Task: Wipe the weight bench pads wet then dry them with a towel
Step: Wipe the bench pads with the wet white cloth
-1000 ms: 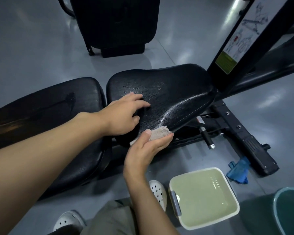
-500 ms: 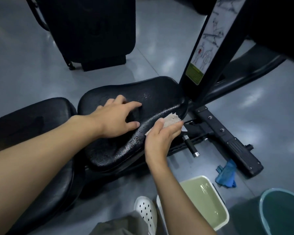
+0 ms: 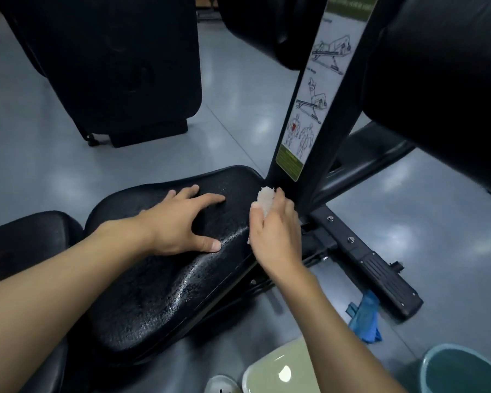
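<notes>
Extends a bare forearm in from the lower left and lays the left grip (image 3: 182, 222) flat on the seat pad (image 3: 167, 293) at the centre of the frame, palm down, fingers straight and spread toward the upper right, thumb splayed along the near bulge. Holds nothing there; only presses on the black surface, glistening with fine droplets.

Angles the other forearm up from the bottom right and curls the right grip (image 3: 275, 236) round a pale crumpled cloth (image 3: 265, 198), thumb on the left side, fingers wrapped over the back, a tuft poking out above the knuckles. Sets that cloth against the far right end of the seat pad, just beside the foot of the black upright post (image 3: 349, 109).

Directly at the pad's end: the post itself, slanting up to the top of the frame, with a white instruction label (image 3: 315, 95) of exercise drawings on its face. Right of it, filling the upper right corner, a big dark roller pad (image 3: 451, 80). Below the right wrist, a black frame rail (image 3: 374, 268) running toward the lower right over the grey floor (image 3: 238, 109), with a blue rag (image 3: 364, 319) crumpled just beside its end.

Along the bottom edge: a pale green basin (image 3: 275, 370), partly hidden by the right forearm, a teal bucket (image 3: 465, 370) in the corner, and the tip of a white perforated shoe (image 3: 221, 385). At the left edge, just beside the seat pad, a second black pad (image 3: 26, 242), partly under the left forearm. In the upper left, well apart, a tall black upright block (image 3: 111, 66) on the floor.
</notes>
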`<move>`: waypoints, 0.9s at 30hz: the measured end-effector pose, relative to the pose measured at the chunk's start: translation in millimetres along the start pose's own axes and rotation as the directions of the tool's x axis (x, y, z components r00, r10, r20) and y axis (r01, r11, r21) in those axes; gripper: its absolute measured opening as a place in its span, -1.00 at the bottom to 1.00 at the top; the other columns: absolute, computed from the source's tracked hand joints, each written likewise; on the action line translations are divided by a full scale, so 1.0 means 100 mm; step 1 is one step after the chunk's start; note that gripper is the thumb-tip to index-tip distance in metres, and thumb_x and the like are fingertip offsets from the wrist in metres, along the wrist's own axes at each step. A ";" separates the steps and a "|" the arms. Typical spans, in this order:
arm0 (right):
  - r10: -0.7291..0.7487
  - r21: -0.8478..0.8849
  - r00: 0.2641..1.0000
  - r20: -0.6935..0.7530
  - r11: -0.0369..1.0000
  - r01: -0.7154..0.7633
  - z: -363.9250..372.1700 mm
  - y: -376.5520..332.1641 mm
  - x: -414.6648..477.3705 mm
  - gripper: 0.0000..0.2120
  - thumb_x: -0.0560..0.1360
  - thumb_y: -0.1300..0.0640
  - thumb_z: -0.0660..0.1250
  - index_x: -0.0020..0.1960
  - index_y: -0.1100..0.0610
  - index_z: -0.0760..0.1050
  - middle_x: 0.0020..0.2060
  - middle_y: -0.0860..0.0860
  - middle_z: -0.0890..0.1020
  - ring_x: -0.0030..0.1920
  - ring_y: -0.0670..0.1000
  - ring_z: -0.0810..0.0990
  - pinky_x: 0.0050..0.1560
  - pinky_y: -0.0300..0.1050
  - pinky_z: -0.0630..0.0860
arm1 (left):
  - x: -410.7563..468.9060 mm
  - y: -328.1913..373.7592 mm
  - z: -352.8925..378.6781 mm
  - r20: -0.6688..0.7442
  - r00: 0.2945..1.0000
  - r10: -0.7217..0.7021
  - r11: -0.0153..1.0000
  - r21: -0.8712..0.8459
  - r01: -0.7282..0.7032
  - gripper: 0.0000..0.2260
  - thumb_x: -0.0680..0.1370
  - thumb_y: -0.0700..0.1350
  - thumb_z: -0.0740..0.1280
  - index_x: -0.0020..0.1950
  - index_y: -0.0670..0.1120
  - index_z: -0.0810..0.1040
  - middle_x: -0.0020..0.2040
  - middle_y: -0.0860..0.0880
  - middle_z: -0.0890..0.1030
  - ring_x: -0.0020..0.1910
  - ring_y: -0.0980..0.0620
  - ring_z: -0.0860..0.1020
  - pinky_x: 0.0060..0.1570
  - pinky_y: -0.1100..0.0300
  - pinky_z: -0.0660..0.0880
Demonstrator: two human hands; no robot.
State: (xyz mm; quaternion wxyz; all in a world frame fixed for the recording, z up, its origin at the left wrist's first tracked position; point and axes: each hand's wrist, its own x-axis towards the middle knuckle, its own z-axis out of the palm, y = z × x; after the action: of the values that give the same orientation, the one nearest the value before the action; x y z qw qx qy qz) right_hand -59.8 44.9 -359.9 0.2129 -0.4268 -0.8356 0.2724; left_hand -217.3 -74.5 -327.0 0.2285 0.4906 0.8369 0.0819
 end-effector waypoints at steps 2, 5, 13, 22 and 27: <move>-0.024 -0.063 0.994 0.109 0.998 0.030 -0.15 -0.08 0.21 -0.39 0.66 -0.09 0.08 0.58 0.22 0.09 0.46 0.18 0.33 0.39 0.20 0.34 0.38 0.08 0.27 | -0.01 0.01 -0.05 -0.008 1.000 -0.005 1.000 -0.011 0.005 -0.14 0.24 0.44 0.45 0.39 0.53 0.01 0.62 0.05 -0.06 0.59 -0.18 -0.07 0.40 -0.39 0.16; -0.034 -0.085 0.969 0.246 0.995 0.056 -0.32 -0.14 0.32 -0.39 0.67 -0.13 -0.01 0.62 0.12 -0.02 0.58 0.10 0.18 0.48 0.17 0.25 0.45 0.11 0.20 | -0.03 0.03 -0.08 -0.010 1.000 -0.022 1.000 -0.016 0.022 -0.15 0.25 0.42 0.46 0.39 0.53 0.01 0.61 0.07 -0.06 0.59 -0.17 -0.08 0.38 -0.41 0.17; -0.019 0.015 0.993 0.117 1.000 0.017 -0.15 -0.04 0.01 -0.50 0.68 0.15 -0.02 0.60 0.19 0.07 0.58 0.09 0.18 0.58 0.04 0.10 0.55 -0.06 0.06 | -0.13 0.12 -0.05 0.022 0.997 -0.071 0.997 0.006 0.070 -0.17 0.36 0.35 0.44 0.48 0.46 0.02 0.61 0.12 -0.12 0.60 -0.11 -0.17 0.34 -0.52 0.08; -0.033 -0.095 0.982 0.185 0.994 0.051 -0.25 -0.16 0.36 -0.56 0.68 0.02 -0.02 0.53 0.03 0.28 0.43 0.03 0.33 0.34 0.12 0.42 0.36 0.03 0.35 | -0.11 0.10 -0.15 0.009 1.000 0.003 0.994 0.109 -0.004 -0.19 0.30 0.44 0.40 0.45 0.45 0.07 0.52 0.07 0.13 0.49 -0.18 0.13 0.31 -0.37 0.26; -0.009 -0.438 0.997 0.073 0.898 0.040 -0.13 -0.19 0.37 -0.54 0.66 -0.07 -0.05 0.55 -0.20 0.18 0.43 -0.02 0.29 0.41 0.03 0.26 0.40 0.07 0.15 | 0.15 -0.22 -0.36 -0.060 0.989 0.137 0.987 0.096 -0.131 -0.29 0.36 0.40 0.38 0.44 0.34 0.20 0.31 0.15 0.31 0.26 0.00 0.32 0.24 -0.12 0.38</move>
State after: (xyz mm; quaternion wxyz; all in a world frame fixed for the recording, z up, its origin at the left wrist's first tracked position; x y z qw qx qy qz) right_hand -83.8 70.2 -333.8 0.0860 -0.4435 -0.8877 0.0891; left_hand -257.0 -69.6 -307.5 0.1716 0.5528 0.8120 0.0748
